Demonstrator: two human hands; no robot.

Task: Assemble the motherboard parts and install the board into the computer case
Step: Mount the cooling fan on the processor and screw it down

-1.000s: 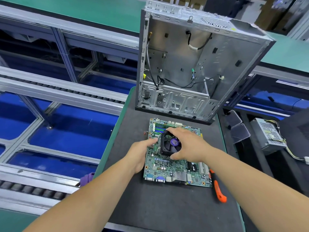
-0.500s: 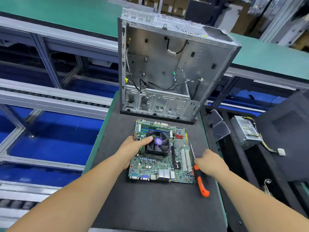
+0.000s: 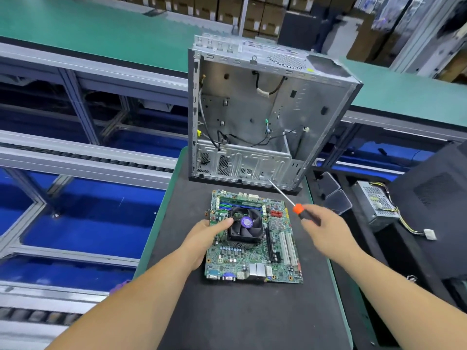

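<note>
Left hand (image 3: 202,238): rests on the left edge of the motherboard (image 3: 252,238), thumb stretched onto the near-left corner of the CPU fan (image 3: 244,227), fingers lying along the board edge. It presses rather than closes around anything.

Right hand (image 3: 328,231): raised above the mat to the right of the board, fingers curled round the handle of a screwdriver (image 3: 298,209). Orange collar and part of the black grip show past the fingers; the bare metal shaft runs up and left, its tip lying in front of the lower right part of the case.

Motherboard: lies flat on the black mat (image 3: 252,319), port row toward the person, memory slots on the far edge, white expansion slots on the right side. The black fan with a purple hub label sits on its heatsink, left of centre.

Computer case (image 3: 252,117): stands upright at the far end of the mat, just beyond the board, open side toward the camera. Loose black cables hang inside; no board mounted in it.

Surroundings: a power supply (image 3: 376,203) with yellow and black leads sits well to the right, off the mat. Conveyor rails (image 3: 83,157) over blue floor run along the left. Green bench (image 3: 101,29) behind the case.
</note>
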